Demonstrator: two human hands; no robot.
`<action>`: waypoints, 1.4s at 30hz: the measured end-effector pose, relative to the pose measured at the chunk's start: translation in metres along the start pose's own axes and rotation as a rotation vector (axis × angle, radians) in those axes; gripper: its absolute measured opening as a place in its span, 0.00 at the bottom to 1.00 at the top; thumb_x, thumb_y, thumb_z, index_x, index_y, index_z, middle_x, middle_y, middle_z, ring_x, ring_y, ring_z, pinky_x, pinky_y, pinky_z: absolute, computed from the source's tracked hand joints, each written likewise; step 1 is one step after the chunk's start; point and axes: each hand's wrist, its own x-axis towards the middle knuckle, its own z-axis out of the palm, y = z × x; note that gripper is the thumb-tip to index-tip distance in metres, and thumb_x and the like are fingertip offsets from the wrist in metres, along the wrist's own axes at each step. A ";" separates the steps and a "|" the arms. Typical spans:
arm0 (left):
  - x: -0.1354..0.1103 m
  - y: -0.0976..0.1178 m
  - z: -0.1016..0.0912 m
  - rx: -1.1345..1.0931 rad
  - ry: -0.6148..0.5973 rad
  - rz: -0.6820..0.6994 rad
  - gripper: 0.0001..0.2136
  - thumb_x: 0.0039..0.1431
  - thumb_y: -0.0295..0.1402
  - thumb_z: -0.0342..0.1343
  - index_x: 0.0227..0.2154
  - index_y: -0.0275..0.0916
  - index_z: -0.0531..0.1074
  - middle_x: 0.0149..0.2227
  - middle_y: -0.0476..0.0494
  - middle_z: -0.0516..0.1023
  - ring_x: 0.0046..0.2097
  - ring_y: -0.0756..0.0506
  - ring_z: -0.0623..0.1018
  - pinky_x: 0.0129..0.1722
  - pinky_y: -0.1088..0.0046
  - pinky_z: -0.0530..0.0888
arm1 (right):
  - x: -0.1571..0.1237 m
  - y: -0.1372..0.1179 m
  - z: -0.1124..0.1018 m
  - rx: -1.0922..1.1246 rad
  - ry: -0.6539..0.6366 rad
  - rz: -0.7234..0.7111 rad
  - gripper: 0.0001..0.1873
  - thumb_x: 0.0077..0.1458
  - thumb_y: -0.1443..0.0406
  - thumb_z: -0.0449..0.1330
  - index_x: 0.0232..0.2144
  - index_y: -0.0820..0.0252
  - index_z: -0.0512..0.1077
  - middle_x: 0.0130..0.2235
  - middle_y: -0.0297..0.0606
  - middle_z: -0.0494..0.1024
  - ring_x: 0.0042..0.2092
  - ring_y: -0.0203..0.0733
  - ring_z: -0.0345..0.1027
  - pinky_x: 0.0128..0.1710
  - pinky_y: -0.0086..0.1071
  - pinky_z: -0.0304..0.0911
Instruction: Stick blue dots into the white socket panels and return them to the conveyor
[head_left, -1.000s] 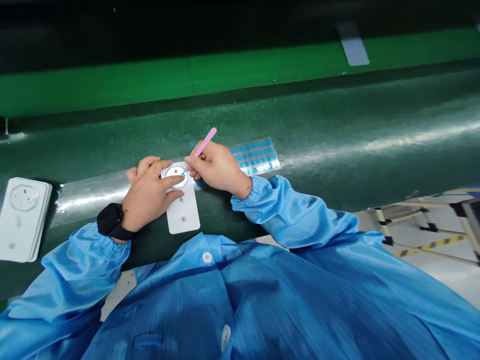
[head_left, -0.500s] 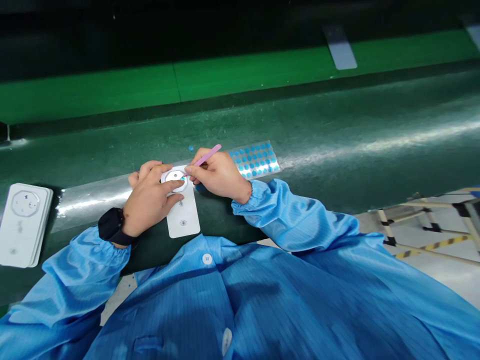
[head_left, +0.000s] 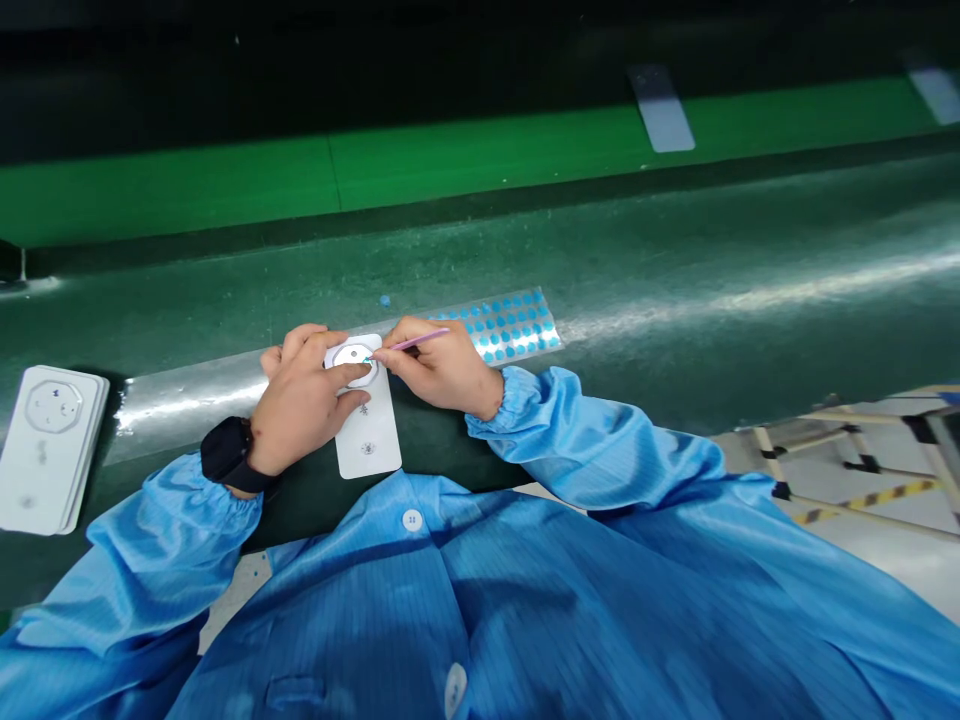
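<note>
A white rectangular panel (head_left: 367,430) with rounded corners lies on the green work surface, an eight-sided recess with small holes at its far end. My left hand (head_left: 304,400) lies over the panel's left side with fingers spread, the index finger across the recess and the thumb just below it. My right hand (head_left: 442,368) is closed on pink tweezers (head_left: 424,339), whose tip meets a small blue dot at the recess's right edge. Beyond and right of this hand is a clear sheet of blue round stickers (head_left: 510,325), partly hidden by the hand.
A stack of similar white panels (head_left: 52,450) stands at the left. One loose blue dot (head_left: 385,301) lies beyond the hands. Farther off, pale panels (head_left: 667,120) lie on a bright green strip (head_left: 225,180). A pipe-frame rack (head_left: 862,450) is at the lower right.
The tweezers have tipped from a steep slant to nearly flat, their tip still at the recess. My right hand has rolled slightly; my left hand stays on the panel. The far panels shifted left in view.
</note>
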 end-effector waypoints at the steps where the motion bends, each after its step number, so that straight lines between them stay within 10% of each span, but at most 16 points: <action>1: 0.000 0.000 0.000 -0.002 0.001 0.001 0.11 0.60 0.36 0.60 0.44 0.49 0.82 0.57 0.35 0.72 0.62 0.27 0.63 0.54 0.42 0.64 | -0.001 0.000 0.000 -0.022 0.000 -0.022 0.10 0.62 0.60 0.58 0.29 0.57 0.71 0.30 0.35 0.77 0.32 0.39 0.69 0.35 0.31 0.63; 42: 0.002 0.001 0.002 -0.024 0.023 -0.023 0.10 0.56 0.34 0.65 0.41 0.49 0.83 0.55 0.35 0.74 0.62 0.28 0.66 0.55 0.40 0.64 | -0.004 0.009 0.007 -0.048 0.108 -0.182 0.10 0.64 0.62 0.58 0.30 0.59 0.72 0.30 0.36 0.78 0.31 0.37 0.71 0.32 0.30 0.62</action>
